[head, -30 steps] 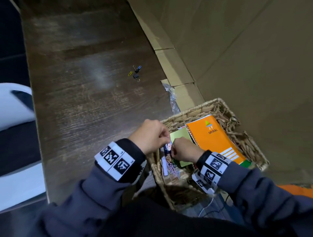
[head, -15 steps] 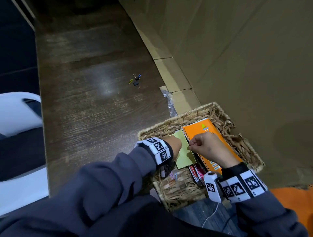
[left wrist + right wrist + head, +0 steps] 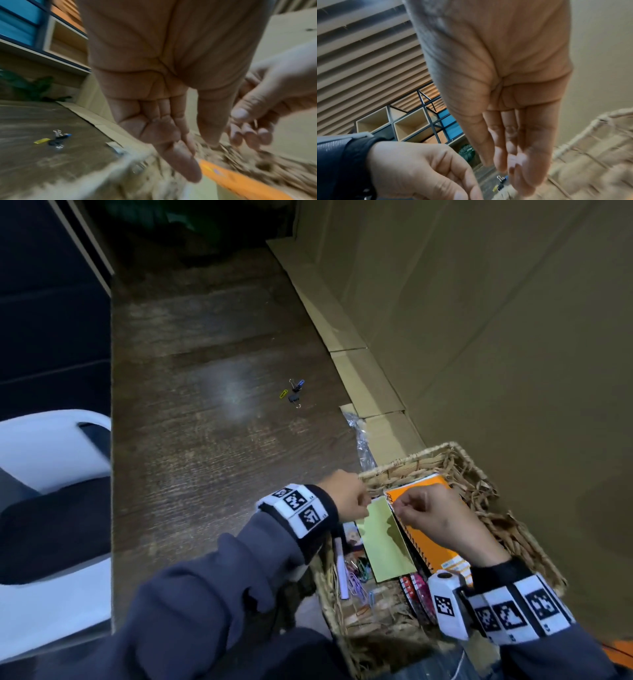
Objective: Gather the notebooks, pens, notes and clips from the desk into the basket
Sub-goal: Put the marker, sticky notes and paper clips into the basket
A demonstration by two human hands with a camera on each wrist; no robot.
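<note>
A wicker basket [image 3: 424, 451] stands at the desk's near right. In it lie an orange spiral notebook [image 3: 433, 553], a green note [image 3: 385, 542], a white pen [image 3: 340, 570], coloured paper clips [image 3: 358, 573] and a pink notebook [image 3: 416, 590]. My left hand [image 3: 347, 499] hovers over the basket's far left corner, fingers loosely curled [image 3: 171, 142], holding nothing. My right hand [image 3: 428, 515] hangs over the orange notebook, its fingers [image 3: 513, 162] relaxed and empty. A small cluster of binder clips and paper clips [image 3: 294, 393] lies on the dark wooden desk [image 3: 205, 474], far from both hands.
A cardboard wall [image 3: 479, 337] runs along the desk's right side, close behind the basket. A crumpled clear plastic wrapper [image 3: 363, 440] lies between the basket and the cardboard. A white chair [image 3: 44, 446] stands left of the desk.
Both hands left the basket's near left side, passed over the green note and moved to its far end. The item they pinched together is no longer in them.
</note>
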